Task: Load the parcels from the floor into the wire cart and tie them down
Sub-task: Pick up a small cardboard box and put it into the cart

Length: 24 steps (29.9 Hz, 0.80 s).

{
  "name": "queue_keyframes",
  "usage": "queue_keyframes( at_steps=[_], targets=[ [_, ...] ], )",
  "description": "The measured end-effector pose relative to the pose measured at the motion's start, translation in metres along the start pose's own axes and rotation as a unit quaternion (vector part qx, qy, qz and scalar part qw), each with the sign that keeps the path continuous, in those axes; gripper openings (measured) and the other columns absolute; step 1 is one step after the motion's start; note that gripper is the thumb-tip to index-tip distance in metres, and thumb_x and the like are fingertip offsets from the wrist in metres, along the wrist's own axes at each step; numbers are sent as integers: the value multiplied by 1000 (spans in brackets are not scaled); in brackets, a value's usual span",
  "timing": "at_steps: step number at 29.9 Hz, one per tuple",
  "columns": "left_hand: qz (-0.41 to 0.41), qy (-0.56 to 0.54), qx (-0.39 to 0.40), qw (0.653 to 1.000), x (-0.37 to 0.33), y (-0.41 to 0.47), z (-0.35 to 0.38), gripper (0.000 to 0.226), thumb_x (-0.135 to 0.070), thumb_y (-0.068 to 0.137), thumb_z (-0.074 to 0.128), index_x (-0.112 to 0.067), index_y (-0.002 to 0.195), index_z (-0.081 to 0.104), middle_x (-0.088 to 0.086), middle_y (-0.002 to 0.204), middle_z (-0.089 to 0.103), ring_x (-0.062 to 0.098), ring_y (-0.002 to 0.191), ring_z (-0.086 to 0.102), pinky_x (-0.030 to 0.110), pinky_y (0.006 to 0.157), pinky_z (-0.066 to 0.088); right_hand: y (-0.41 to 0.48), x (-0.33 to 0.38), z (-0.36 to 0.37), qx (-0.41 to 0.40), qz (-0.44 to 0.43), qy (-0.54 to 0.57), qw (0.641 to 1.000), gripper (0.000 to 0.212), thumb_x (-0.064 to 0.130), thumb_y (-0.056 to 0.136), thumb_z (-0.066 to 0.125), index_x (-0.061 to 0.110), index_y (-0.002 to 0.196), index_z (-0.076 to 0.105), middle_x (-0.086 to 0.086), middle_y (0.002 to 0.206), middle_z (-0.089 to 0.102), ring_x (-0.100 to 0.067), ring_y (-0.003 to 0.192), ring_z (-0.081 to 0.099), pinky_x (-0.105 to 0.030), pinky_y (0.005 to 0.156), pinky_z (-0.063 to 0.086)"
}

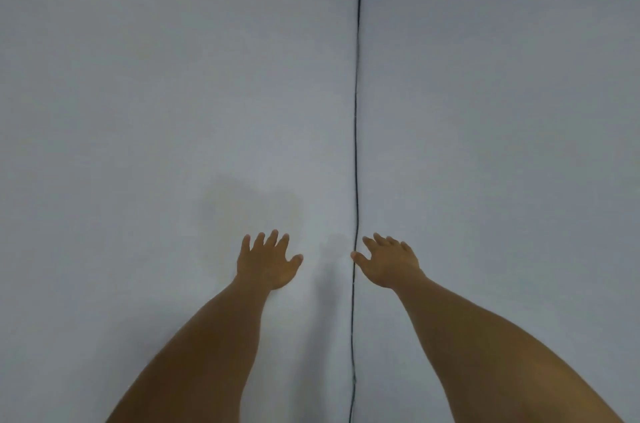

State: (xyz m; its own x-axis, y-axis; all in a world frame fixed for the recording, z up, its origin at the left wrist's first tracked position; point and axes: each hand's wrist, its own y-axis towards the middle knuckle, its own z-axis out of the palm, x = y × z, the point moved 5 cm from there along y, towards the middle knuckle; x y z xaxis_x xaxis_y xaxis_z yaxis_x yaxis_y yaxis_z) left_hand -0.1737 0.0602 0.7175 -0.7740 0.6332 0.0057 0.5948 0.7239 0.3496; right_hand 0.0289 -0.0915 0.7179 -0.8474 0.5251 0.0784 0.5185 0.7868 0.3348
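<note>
My left hand and my right hand are stretched out in front of me, fingers spread and straight, backs toward the camera. Neither holds anything. Both bare forearms reach up from the bottom of the head view. No parcel, wire cart or tie is in view.
A plain pale grey-white wall fills the view. A thin black cable runs from top to bottom just left of my right thumb, along what looks like a corner between two wall faces. A faint stain marks the wall above my left hand.
</note>
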Motion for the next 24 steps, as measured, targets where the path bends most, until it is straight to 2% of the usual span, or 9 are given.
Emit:
queue_keyframes(
  at_steps=[6, 11, 18, 24],
  targets=[
    [128, -58, 25, 990, -114, 62, 29, 76, -69, 102, 15, -28, 166, 8, -2, 174, 0, 25, 160, 1, 51, 128, -6, -19, -102, -9, -9, 142, -46, 989, 72, 68, 103, 19, 29, 164, 20, 1, 172, 13, -24, 158, 13, -47, 128, 7],
    [229, -80, 28, 970, -191, 88, 47, 76, -69, 102, 16, -29, 166, 7, -3, 174, 0, 24, 160, 2, 50, 128, -6, -40, -151, -10, -18, 242, -65, 968, 72, 67, 103, 19, 29, 164, 18, 2, 172, 13, -23, 158, 13, -47, 128, 7],
    [317, -99, 54, 942, -236, 99, 73, 75, -68, 103, 15, -29, 167, 4, -2, 174, -3, 24, 161, -1, 49, 128, -7, -59, -166, 5, -25, 312, -77, 947, 71, 66, 103, 21, 28, 163, 20, 2, 172, 15, -23, 158, 14, -47, 128, 8],
    [332, -125, 101, 930, -247, 111, 119, 74, -68, 103, 15, -29, 166, 8, -2, 174, 1, 26, 160, 3, 52, 128, -3, -51, -167, 40, -19, 330, -67, 941, 72, 66, 103, 21, 27, 163, 21, 1, 171, 17, -23, 158, 15, -45, 128, 9]
  ],
)
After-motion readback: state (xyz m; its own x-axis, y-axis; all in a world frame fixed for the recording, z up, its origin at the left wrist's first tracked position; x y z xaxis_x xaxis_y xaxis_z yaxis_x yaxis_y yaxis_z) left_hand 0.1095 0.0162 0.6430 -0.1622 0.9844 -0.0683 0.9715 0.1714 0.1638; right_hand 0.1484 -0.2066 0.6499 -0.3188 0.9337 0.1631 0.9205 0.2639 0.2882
